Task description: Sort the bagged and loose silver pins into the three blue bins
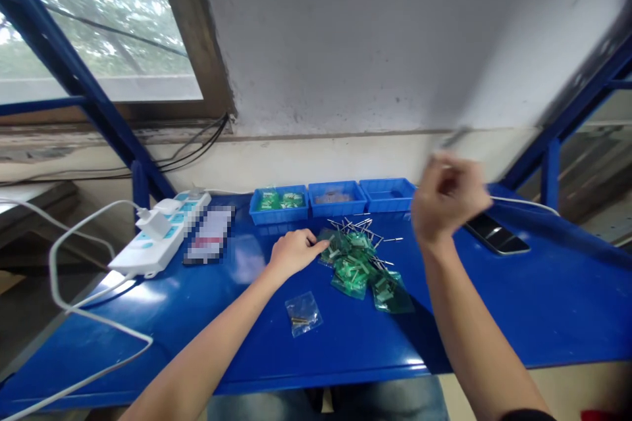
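Observation:
My left hand [296, 253] is curled at the left edge of a pile of small green plastic bags [353, 273], thumb pointing right. Whatever its fingers grip is hidden. Thin metal rods [358, 225] stick out behind and among the bags. My right hand [447, 197] is raised above the table on the right, smeared by motion. Its fingers are closed on a thin grey rod [457, 138] that points up and right. Closer to me lies a small clear bag [303, 314] with a few brass-coloured pieces inside.
Along the back stand three blue trays: one with green bags [279, 216], one with small pieces [338, 208], one at right [388, 205]. A white power strip [160, 237] with cables and a blurred-out phone [210, 235] lie left. A dark phone [498, 235] lies right.

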`<state>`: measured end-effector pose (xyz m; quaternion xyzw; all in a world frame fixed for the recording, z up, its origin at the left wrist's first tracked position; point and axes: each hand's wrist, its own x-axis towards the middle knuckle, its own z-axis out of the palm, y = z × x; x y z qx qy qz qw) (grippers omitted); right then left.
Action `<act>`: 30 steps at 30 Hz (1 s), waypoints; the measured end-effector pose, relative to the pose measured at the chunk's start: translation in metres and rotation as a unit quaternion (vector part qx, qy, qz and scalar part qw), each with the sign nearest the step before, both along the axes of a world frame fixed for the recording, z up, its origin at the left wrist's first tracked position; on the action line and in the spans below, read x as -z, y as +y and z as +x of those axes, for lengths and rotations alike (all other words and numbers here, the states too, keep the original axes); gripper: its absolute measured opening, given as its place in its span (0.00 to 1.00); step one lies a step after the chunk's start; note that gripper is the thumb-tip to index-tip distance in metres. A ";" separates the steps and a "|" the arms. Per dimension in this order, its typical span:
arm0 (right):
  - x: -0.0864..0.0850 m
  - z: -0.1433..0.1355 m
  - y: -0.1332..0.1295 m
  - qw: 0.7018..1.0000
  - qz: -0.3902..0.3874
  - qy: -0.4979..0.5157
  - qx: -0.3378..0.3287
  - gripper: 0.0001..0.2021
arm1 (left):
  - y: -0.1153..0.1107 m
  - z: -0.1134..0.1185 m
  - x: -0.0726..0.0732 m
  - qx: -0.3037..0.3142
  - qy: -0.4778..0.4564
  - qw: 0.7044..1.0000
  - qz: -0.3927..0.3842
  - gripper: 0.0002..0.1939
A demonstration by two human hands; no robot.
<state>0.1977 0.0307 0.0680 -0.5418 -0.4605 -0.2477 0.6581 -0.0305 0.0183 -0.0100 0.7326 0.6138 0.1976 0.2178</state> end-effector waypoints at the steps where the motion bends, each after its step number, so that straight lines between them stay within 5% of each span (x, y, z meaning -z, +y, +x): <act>1: 0.007 -0.001 0.004 0.993 -0.090 -0.064 -0.031 0.12 | 0.004 0.001 0.002 -0.005 -0.007 1.000 -0.007 0.14; 5: 0.043 -0.027 0.009 0.870 -0.391 -0.216 -0.208 0.15 | 0.004 -0.003 0.006 0.012 -0.060 0.998 -0.002 0.09; 10: 0.060 -0.058 -0.005 0.753 -0.434 -0.183 -0.461 0.15 | -0.011 -0.013 -0.004 0.026 -0.222 0.970 0.092 0.08; 12: 0.055 -0.060 -0.006 0.783 -0.402 -0.149 -0.451 0.11 | -0.014 -0.015 -0.010 0.008 -0.237 0.965 0.110 0.09; 16: 0.021 -0.052 -0.002 0.952 -0.202 -0.013 -0.230 0.11 | -0.016 -0.013 -0.010 0.004 -0.192 0.974 0.124 0.12; 19: -0.012 -0.054 0.007 0.993 -0.076 0.022 -0.088 0.16 | -0.019 -0.007 -0.003 0.052 -0.093 0.984 0.144 0.10; 23: -0.018 -0.087 0.026 0.965 -0.192 -0.139 -0.116 0.19 | -0.023 0.004 0.006 0.076 0.052 0.986 0.137 0.18; 27: 0.014 -0.118 0.035 0.808 -0.397 -0.354 -0.252 0.17 | -0.023 0.005 0.009 0.065 0.120 0.982 0.127 0.18; 30: 0.033 -0.110 0.024 0.785 -0.420 -0.359 -0.280 0.17 | -0.024 0.001 0.008 0.060 0.120 0.982 0.134 0.14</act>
